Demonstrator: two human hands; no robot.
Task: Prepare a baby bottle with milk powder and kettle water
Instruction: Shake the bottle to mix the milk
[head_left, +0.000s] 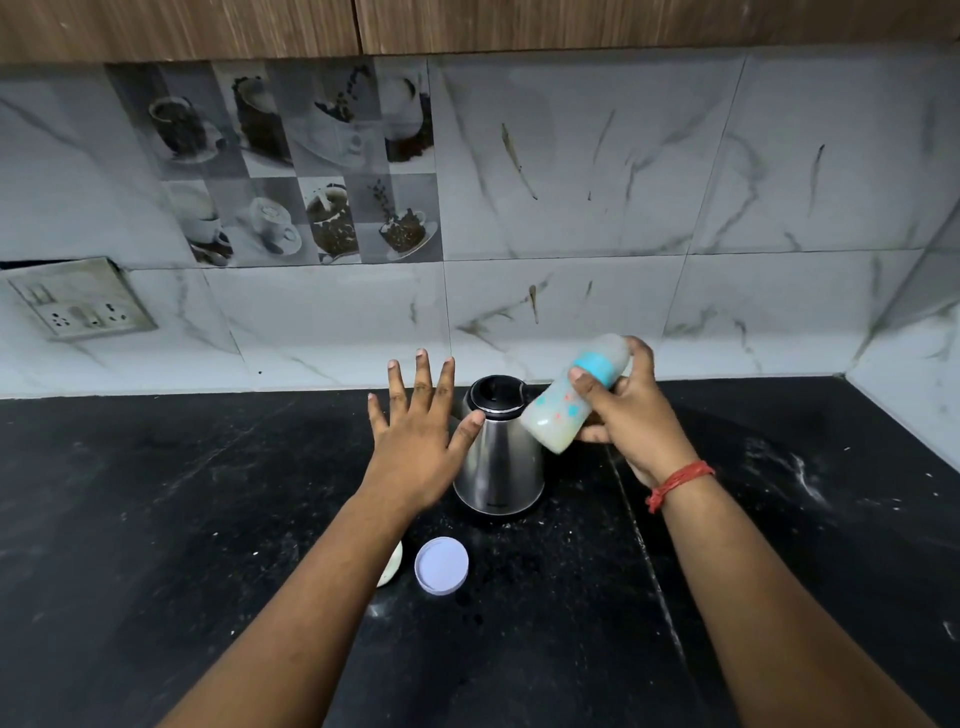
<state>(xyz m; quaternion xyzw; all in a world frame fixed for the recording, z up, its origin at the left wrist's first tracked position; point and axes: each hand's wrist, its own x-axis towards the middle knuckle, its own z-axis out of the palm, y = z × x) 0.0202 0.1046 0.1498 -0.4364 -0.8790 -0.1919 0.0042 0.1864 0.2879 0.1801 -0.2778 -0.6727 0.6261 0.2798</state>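
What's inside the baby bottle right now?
The baby bottle, tilted in the right hand, holds whitish, milky liquid in its lower part. Motion blur and the fingers hide the exact level and any undissolved powder.

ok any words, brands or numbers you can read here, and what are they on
None can be read.
Kettle: a small mark low on its steel body, too small to read.
Baby bottle: blue and orange prints, motion-blurred, no legible text.
Wall socket plate: no lettering shows.
White lid: blank.
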